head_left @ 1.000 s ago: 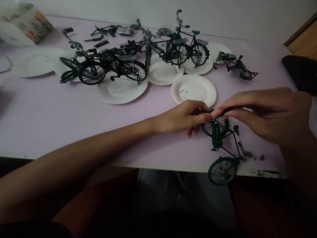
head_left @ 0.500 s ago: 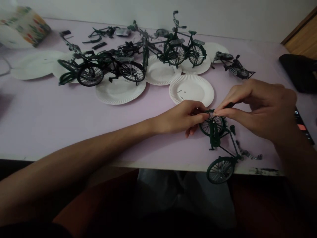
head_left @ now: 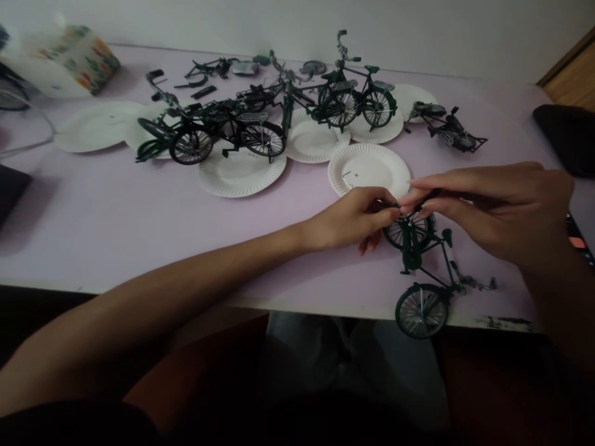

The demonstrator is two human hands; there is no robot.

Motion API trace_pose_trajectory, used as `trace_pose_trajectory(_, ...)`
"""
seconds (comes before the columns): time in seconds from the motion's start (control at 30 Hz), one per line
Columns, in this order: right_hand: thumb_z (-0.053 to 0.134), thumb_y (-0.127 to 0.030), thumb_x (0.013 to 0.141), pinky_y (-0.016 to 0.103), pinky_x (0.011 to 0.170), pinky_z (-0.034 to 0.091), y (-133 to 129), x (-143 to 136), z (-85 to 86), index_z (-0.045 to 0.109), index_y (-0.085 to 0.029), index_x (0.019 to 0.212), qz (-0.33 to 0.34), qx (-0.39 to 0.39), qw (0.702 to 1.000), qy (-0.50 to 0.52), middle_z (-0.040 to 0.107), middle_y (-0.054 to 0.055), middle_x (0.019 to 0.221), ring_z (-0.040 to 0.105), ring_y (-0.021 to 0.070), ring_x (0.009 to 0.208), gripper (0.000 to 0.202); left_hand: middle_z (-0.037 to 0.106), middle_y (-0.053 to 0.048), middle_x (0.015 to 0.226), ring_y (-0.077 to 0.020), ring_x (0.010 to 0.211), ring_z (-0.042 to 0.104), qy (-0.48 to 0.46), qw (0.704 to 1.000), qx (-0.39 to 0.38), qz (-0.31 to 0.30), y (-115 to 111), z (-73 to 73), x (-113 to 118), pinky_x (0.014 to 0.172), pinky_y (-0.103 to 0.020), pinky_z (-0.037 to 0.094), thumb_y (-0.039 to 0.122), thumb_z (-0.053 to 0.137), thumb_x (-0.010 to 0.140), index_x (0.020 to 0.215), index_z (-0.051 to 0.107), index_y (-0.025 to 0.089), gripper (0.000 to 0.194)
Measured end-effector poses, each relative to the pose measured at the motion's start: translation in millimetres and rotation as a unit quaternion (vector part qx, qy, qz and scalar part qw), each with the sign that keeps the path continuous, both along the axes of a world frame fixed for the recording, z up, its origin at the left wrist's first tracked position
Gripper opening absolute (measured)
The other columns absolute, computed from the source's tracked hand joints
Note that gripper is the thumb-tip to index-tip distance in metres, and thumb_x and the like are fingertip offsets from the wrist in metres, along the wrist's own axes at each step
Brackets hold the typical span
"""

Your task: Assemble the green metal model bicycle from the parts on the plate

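A dark green model bicycle [head_left: 411,255] lies on its side at the table's front edge, its front wheel [head_left: 422,311] reaching past the edge. My left hand [head_left: 360,218] grips the rear wheel's rim between thumb and fingers. Just to the right, my right hand [head_left: 493,204] pinches a small dark thing [head_left: 431,194], like a thin tool or part, over the rear wheel. Its fingertips are close to those of my left hand, and its far end is hidden. Behind my hands stands a white paper plate [head_left: 381,166] with a bent metal pin and a tiny piece on it.
Several model bicycles [head_left: 227,133] stand or lie on paper plates [head_left: 244,179] across the back. Loose dark parts [head_left: 204,91] lie behind them. A flowered tissue box [head_left: 100,65] is at the back left, a black object [head_left: 564,136] at the right, and a phone [head_left: 576,241] beside my right wrist.
The view has shifted a little left, so everything appears further right. The fingers of my right hand have straightened, and the dark thing between them is tilted more steeply.
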State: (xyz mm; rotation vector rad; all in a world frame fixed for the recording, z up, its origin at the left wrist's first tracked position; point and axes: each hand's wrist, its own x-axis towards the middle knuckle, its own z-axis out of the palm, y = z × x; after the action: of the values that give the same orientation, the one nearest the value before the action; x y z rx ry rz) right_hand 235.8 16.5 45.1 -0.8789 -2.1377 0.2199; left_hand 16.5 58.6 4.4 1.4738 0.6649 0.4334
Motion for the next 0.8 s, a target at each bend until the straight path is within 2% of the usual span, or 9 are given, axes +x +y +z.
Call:
trace_pose_trajectory(0.1, 0.081, -0.02, 0.093, 0.042, 0.069, 0.067, -2.6, -2.7, 1.6, 0.086, -0.047, 0.111, -0.038, -0.037, 0.998, 0.015, 0.085, -0.009, 0.096, 0.082, 0.0228, 0.081, 0.032, 0.056, 0.007, 0.053, -0.0079, 0.042, 0.055, 0.012, 1.0, 0.002, 0.007, -1.3, 2.8, 0.1, 0.042, -0.016, 0.047, 0.02, 0.055, 0.11, 0.095, 0.056, 0.016, 0.016)
trace_pose_trajectory(0.23, 0.085, -0.021, 0.089, 0.038, 0.057, 0.059, -2.2, -6.1, 3.2, 0.087, -0.04, 0.091, -0.045, -0.028, 0.999, 0.011, 0.082, -0.007, 0.083, 0.077, 0.02, 0.069, 0.019, 0.056, 0.007, 0.054, -0.0072, 0.043, 0.054, 0.027, 1.0, 0.009, 0.012, -2.2, 6.0, -0.8, 0.043, -0.017, 0.047, 0.018, 0.054, 0.11, 0.095, 0.057, 0.015, 0.015)
trace_pose_trajectory(0.37, 0.088, -0.019, 0.086, 0.035, 0.053, 0.054, -1.2, -5.3, 2.3, 0.085, -0.038, 0.089, -0.048, -0.02, 0.999, 0.006, 0.08, -0.007, 0.079, 0.072, 0.0171, 0.064, 0.019, 0.055, 0.007, 0.055, -0.0066, 0.044, 0.053, 0.035, 0.999, 0.015, 0.003, -2.9, 7.5, -0.9, 0.044, -0.016, 0.046, 0.018, 0.055, 0.109, 0.094, 0.057, 0.015, 0.016)
trace_pose_trajectory(0.53, 0.09, -0.022, 0.084, 0.031, 0.055, 0.059, -0.8, -4.8, 0.7, 0.08, -0.032, 0.084, -0.04, -0.01, 0.999, 0.007, 0.078, -0.006, 0.076, 0.07, 0.0157, 0.063, 0.014, 0.055, 0.007, 0.056, -0.0064, 0.044, 0.052, 0.054, 0.998, 0.022, 0.004, -4.2, 9.0, -0.4, 0.044, -0.016, 0.046, 0.018, 0.054, 0.109, 0.092, 0.057, 0.016, 0.017)
trace_pose_trajectory(0.8, 0.09, -0.022, 0.085, 0.028, 0.054, 0.062, 6.0, -7.2, -5.4, 0.072, -0.027, 0.083, -0.006, -0.005, 0.999, 0.053, 0.074, -0.005, 0.072, 0.07, 0.014, 0.061, 0.019, 0.055, 0.007, 0.058, -0.0063, 0.046, 0.054, 0.032, 0.999, 0.034, -0.005, -2.5, 3.5, -1.6, 0.044, -0.015, 0.046, 0.023, 0.057, 0.108, 0.093, 0.057, 0.016, 0.017)
